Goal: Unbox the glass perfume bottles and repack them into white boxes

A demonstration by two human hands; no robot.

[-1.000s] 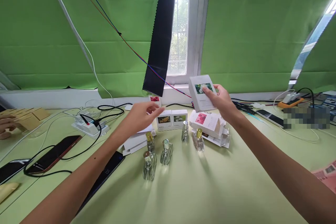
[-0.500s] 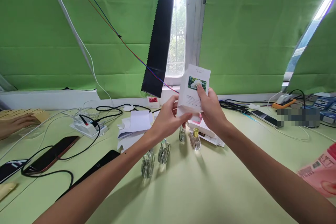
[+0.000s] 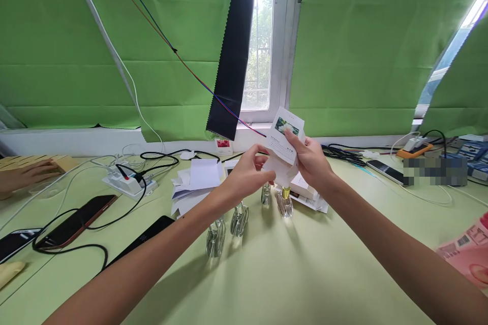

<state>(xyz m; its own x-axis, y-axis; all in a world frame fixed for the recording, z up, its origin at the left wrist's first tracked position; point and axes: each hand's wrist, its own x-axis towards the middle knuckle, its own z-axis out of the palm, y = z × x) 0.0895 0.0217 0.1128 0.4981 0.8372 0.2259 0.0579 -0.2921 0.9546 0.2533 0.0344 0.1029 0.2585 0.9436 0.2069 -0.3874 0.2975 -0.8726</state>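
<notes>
- Carton, white flat-folded perfume box [image 3: 284,138]: likely light, thin card, creases easily; best pinched at edges.
- Right hand [image 3: 310,162] grips its 3 o'clock edge.
- Left hand [image 3: 246,176] pinches its 7 o'clock corner.

Phones [image 3: 72,225], cables [image 3: 160,158], green backdrop [image 3: 76,56]

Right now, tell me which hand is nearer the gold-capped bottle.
Right. The right hand holds the white carton just above the gold-capped bottle; the left hand, pinching the carton's lower edge, sits up and to its left.
</notes>
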